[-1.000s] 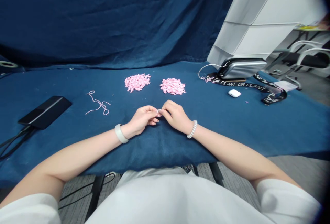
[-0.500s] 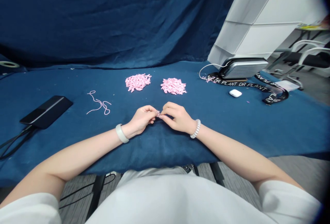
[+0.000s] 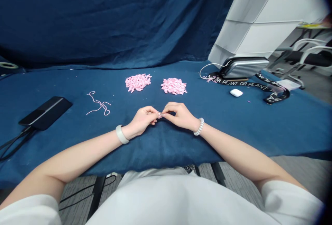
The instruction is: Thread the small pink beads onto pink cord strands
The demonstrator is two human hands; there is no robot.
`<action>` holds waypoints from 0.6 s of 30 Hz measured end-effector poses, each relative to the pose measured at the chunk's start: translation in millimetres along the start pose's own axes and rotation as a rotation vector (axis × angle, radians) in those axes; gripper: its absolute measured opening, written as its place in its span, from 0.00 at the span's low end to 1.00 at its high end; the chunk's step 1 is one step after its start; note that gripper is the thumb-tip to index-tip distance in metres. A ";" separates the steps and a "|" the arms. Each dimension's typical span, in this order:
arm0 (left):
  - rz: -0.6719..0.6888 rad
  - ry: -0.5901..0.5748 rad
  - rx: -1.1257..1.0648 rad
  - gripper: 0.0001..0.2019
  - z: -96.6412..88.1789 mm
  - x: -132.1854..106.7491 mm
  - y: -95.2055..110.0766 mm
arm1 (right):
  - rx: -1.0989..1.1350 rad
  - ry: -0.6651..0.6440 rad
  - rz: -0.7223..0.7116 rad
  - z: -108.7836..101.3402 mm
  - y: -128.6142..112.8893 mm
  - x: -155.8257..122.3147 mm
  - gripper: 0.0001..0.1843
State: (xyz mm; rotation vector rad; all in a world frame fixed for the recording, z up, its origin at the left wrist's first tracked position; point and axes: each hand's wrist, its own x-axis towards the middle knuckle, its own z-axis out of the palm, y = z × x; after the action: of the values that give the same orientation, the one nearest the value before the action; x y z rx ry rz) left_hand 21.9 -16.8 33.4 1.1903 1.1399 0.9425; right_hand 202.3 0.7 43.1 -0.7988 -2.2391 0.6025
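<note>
Fingers [image 3: 155,110] of left hand [image 3: 142,120] and right hand [image 3: 181,116] pinched on a tiny pink piece [image 3: 160,115], centred between them, neither hand nearer; long axis too small to tell. Left pink heap [image 3: 137,82], right pink heap [image 3: 173,86] farther off.

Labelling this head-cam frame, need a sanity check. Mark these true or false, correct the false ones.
1. The left hand and right hand meet at the fingertips around a small pink piece. True.
2. Three pink piles lie on the blue cloth. False: two pink piles.
3. The coiled bracelet is on the left wrist. False: it is on the right; the left wears a white band.
4. The black phone lies left of the pink string. True.
5. The white earbud case sits on the silver case. False: it lies on the cloth, in front of it.
</note>
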 end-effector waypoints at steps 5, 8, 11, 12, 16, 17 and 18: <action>-0.028 -0.018 -0.067 0.13 -1.7 1.5 1.5 | -0.119 0.037 -0.100 -0.8 -1.7 -2.5 0.08; -0.038 -0.036 -0.111 0.12 -2.2 1.2 3.8 | -0.209 0.041 -0.158 1.5 -2.5 -3.9 0.09; -0.047 -0.049 -0.111 0.12 -2.1 0.2 5.5 | -0.263 0.051 -0.166 4.2 -2.6 -4.7 0.10; -0.049 -0.049 -0.109 0.12 -2.0 -0.1 5.6 | -0.274 0.053 -0.161 4.9 -2.5 -4.8 0.09; -0.044 -0.057 -0.114 0.12 -2.1 -0.2 4.5 | -0.299 0.056 -0.139 6.6 -2.2 -4.9 0.09; -0.042 -0.060 -0.117 0.12 -2.2 0.0 4.1 | -0.301 0.056 -0.137 7.0 -2.3 -4.8 0.09; -0.040 -0.062 -0.119 0.12 -2.3 0.1 3.8 | -0.301 0.057 -0.136 7.3 -2.5 -4.7 0.09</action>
State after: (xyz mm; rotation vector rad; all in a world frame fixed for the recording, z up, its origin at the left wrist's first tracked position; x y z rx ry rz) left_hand 19.8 -15.6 37.1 1.0892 1.0403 0.9243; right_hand 198.9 -5.7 37.7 -0.7889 -2.3388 0.1774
